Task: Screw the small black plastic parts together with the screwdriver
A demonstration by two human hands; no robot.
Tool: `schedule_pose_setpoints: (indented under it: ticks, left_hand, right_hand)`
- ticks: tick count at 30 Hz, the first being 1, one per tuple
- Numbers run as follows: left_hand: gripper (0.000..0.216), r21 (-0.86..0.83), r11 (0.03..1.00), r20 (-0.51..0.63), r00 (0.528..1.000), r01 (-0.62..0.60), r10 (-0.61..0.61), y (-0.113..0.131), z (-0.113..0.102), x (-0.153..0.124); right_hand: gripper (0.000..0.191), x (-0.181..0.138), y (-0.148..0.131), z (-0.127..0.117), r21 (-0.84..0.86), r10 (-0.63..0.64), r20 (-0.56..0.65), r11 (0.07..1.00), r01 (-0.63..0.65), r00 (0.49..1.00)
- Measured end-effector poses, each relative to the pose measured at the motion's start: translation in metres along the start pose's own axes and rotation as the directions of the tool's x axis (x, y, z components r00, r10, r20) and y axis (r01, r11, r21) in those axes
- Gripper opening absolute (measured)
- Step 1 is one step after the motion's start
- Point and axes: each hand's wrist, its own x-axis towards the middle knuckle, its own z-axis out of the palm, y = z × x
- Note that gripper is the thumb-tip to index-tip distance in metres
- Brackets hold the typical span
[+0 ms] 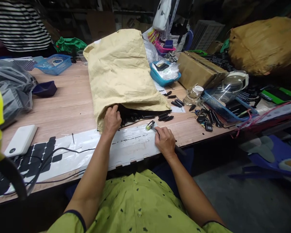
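Currently, from the head view, holding the mouth edge of a tan paper sack (pixel 118 69) with the left hand (pixel 112 120), with fingers bent and close together at the lip; cannot tell whether pinching the paper or merely hooked under it, with the fingertips hidden in the opening. Lying across the worktop (pixel 72 89), mouth toward the body, with dark contents (pixel 134 116) showing inside and loose black pieces (pixel 166 117) just beside the right corner of the mouth. Gripping a small hammer (pixel 150 125) in the right hand (pixel 165 139), with fingers wrapped round the handle and the metal-and-yellow head above a white sheet (pixel 133 147), near the mouth but apart from it.

To do this well, raise the lip enough to see inside before reaching deeper. Spread the pull over several fingers rather than one pinch, for fear of tearing wrinkled paper. Hold the hammer low and turned away from the left knuckles, and clear of the raised edge. Take care not to sweep the loose black pieces toward the front edge. Watch also for the black cable (pixel 63 148) beside the left forearm, likely to snag if brushed.
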Motion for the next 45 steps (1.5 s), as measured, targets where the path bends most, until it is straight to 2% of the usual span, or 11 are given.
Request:
schedule_pose_setpoints:
  ticks: [5,10,13,17,20,23,25,30,34,39,45]
  left_hand:
    - [0.025,0.050,0.994,0.034,0.995,0.094,-0.096,-0.003,0.011,0.013]
    - [0.033,0.080,0.994,0.040,0.996,0.079,-0.082,-0.002,0.021,-0.002]
    - [0.038,0.041,0.999,-0.029,1.000,0.002,-0.001,0.005,0.026,-0.014]
    - [0.035,-0.019,0.980,-0.097,0.976,-0.200,0.197,0.018,0.038,-0.026]
    - [0.039,-0.022,0.949,-0.074,0.947,-0.313,0.311,0.026,0.049,-0.033]
    - [0.046,-0.033,0.937,-0.015,0.938,-0.347,0.347,0.032,0.055,-0.039]
    - [0.045,-0.052,0.936,0.012,0.937,-0.349,0.350,0.036,0.054,-0.044]
    - [0.022,-0.106,0.936,0.096,0.933,-0.337,0.347,0.049,0.051,-0.052]
    - [0.021,-0.140,0.954,0.191,0.938,-0.265,0.289,0.052,0.056,-0.053]
    - [0.019,-0.199,0.968,0.212,0.958,-0.153,0.195,0.032,0.048,-0.058]
    - [0.018,-0.318,0.942,0.295,0.933,-0.108,0.206,-0.001,0.026,-0.082]
  right_hand:
    - [0.028,0.000,-0.001,-0.002,-0.001,0.003,0.013,1.000,-0.003,1.000]
    - [0.027,0.000,-0.002,-0.003,-0.005,-0.002,0.014,1.000,0.002,1.000]
    - [0.027,0.000,-0.002,-0.003,-0.011,0.003,0.012,1.000,-0.003,1.000]
    - [0.027,-0.001,-0.001,-0.002,-0.010,0.007,0.018,1.000,-0.007,1.000]
    - [0.028,-0.001,0.000,-0.001,-0.010,0.012,0.028,1.000,-0.012,1.000]
    - [0.028,-0.001,0.000,-0.001,-0.014,0.018,0.035,1.000,-0.017,0.999]
    - [0.028,-0.001,0.000,-0.001,-0.012,0.022,0.043,1.000,-0.021,0.999]
    - [0.029,0.000,-0.001,-0.001,0.002,0.027,0.054,1.000,-0.027,0.998]
    - [0.029,0.000,-0.002,-0.001,0.007,0.035,0.059,0.999,-0.035,0.998]
    - [0.029,0.000,-0.002,0.000,0.014,0.036,0.055,0.999,-0.037,0.998]
    - [0.028,-0.001,0.001,0.001,0.038,0.034,0.052,0.999,-0.036,0.998]
